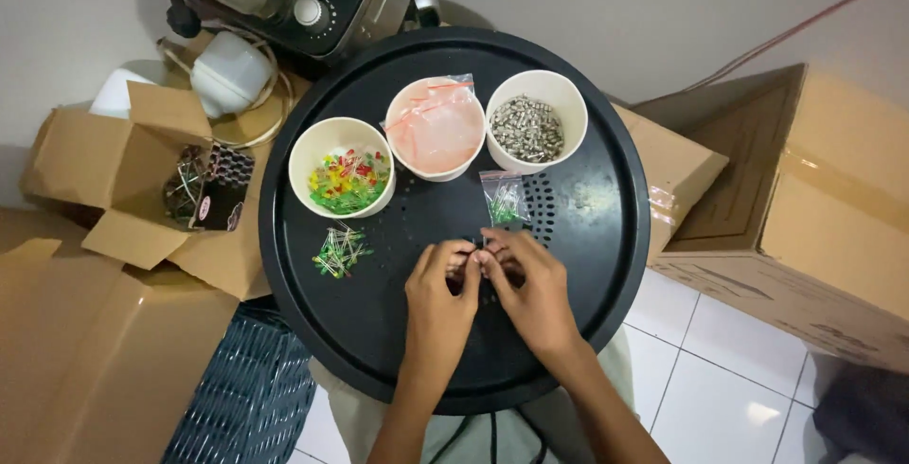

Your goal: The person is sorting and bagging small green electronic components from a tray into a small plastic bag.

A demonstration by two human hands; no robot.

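While pinching some tiny part, too small to tell, between closed fingers of left hand (443, 286) and right hand (530, 284) mid-surface (587, 265): seemingly early going, one small bag (503, 197) filled just beyond, loose LEDs (339, 251) and full cup of LEDs (342, 180) left.

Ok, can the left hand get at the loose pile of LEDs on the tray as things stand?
Probably yes. The loose pile of LEDs lies on open black tray just left of the left hand, with nothing between them. But its fingers are pinched together with the right hand.
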